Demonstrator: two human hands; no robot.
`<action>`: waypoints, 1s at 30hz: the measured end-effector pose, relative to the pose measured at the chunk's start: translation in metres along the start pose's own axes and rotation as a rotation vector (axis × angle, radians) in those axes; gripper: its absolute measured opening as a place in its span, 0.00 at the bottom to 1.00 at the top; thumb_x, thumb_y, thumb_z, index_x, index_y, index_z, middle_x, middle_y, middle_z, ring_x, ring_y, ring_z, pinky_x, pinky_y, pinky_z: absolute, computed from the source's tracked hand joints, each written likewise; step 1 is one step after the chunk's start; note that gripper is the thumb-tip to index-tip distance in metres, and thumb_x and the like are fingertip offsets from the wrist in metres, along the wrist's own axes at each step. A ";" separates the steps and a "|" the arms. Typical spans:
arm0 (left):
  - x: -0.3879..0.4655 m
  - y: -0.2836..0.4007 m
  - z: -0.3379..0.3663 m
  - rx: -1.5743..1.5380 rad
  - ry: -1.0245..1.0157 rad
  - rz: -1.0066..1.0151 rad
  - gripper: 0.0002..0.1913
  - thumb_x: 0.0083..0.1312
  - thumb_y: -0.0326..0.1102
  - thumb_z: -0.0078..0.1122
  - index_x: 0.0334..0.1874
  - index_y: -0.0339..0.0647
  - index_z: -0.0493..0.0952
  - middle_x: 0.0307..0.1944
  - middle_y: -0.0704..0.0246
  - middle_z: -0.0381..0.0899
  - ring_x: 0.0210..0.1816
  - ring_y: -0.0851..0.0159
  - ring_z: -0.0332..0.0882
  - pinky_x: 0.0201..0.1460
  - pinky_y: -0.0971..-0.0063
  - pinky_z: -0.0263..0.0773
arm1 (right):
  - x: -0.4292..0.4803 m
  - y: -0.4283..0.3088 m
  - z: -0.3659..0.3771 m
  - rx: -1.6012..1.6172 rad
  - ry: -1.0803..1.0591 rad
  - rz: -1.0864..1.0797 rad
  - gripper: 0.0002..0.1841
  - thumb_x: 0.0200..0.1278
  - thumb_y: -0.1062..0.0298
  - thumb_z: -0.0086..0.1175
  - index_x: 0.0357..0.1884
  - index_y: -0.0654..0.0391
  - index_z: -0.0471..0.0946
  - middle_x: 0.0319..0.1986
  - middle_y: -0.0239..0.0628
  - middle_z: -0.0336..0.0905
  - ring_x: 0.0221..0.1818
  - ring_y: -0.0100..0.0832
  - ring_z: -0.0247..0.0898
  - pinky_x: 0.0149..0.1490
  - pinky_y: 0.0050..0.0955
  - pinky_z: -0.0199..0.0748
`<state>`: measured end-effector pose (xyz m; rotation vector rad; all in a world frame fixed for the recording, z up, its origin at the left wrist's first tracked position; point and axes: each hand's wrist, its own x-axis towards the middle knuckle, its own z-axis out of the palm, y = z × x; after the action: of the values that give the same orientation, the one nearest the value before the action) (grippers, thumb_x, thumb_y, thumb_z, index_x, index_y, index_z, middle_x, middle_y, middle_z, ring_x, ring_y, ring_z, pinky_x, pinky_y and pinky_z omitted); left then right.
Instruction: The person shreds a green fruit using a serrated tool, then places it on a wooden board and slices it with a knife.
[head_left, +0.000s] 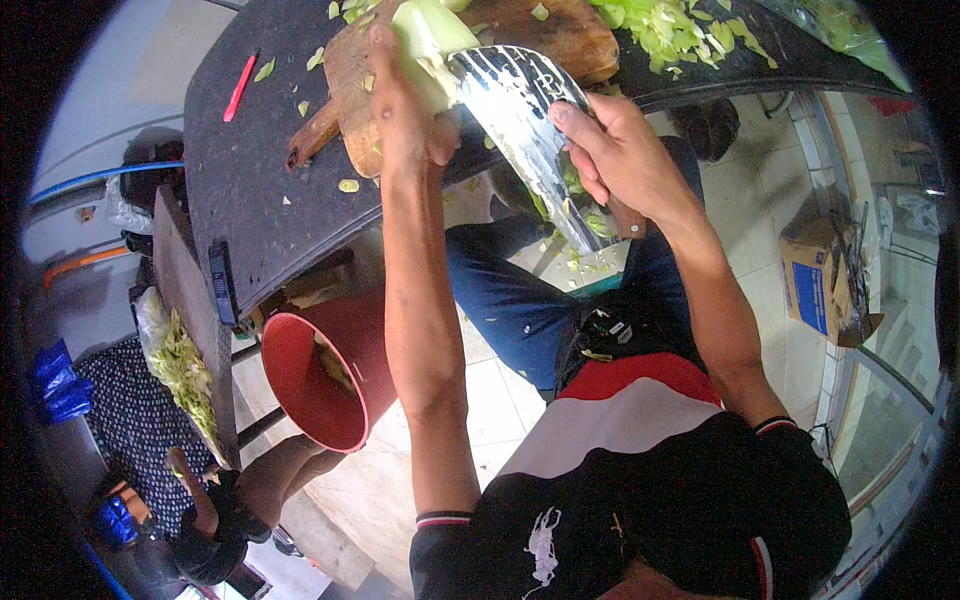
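Note:
My left hand (409, 105) grips a large pale green peeled fruit or vegetable (427, 37) over a wooden board with a handle (349, 120). In my right hand (619, 146) is a broad cleaver (517, 112), held by its wooden handle with the thumb on the blade. The blade's far end meets the pale green flesh, and wet scraps cling to the metal. Under the piece and to its right lies a second, thicker wooden board (559, 37). A heap of green slices (667, 30) covers the table's far right part.
The dark table (277, 172) carries scattered scraps, a pink stick-like tool (240, 88) and a phone-like object (223, 281) at its edge. Below stands a red bin (322, 382). Another person's hand (180, 461) is near bagged slices (180, 360). A cardboard box (821, 277) sits at right.

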<state>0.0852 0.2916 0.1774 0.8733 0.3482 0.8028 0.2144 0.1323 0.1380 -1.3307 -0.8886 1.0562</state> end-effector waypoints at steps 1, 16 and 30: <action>-0.001 -0.001 0.001 0.018 0.005 0.004 0.27 0.72 0.54 0.46 0.62 0.38 0.68 0.52 0.60 0.77 0.50 0.60 0.78 0.50 0.67 0.77 | -0.001 0.001 -0.001 0.013 -0.002 0.011 0.16 0.76 0.59 0.46 0.32 0.60 0.73 0.10 0.25 0.63 0.09 0.17 0.58 0.14 0.22 0.54; -0.003 0.004 0.004 -0.012 -0.040 0.017 0.25 0.72 0.52 0.45 0.62 0.40 0.68 0.52 0.63 0.76 0.50 0.61 0.77 0.52 0.64 0.76 | -0.004 0.000 0.006 0.225 0.012 0.101 0.16 0.75 0.54 0.48 0.33 0.56 0.70 0.12 0.23 0.61 0.08 0.18 0.57 0.14 0.22 0.57; 0.011 -0.009 -0.018 -0.171 -0.055 -0.024 0.29 0.72 0.58 0.46 0.64 0.40 0.67 0.56 0.63 0.74 0.55 0.59 0.76 0.60 0.63 0.73 | -0.012 -0.001 0.000 -0.062 0.054 0.047 0.16 0.75 0.58 0.48 0.33 0.61 0.73 0.11 0.27 0.64 0.10 0.19 0.59 0.16 0.25 0.56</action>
<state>0.0867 0.3059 0.1599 0.7285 0.2373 0.7728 0.2109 0.1212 0.1404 -1.4314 -0.8591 1.0316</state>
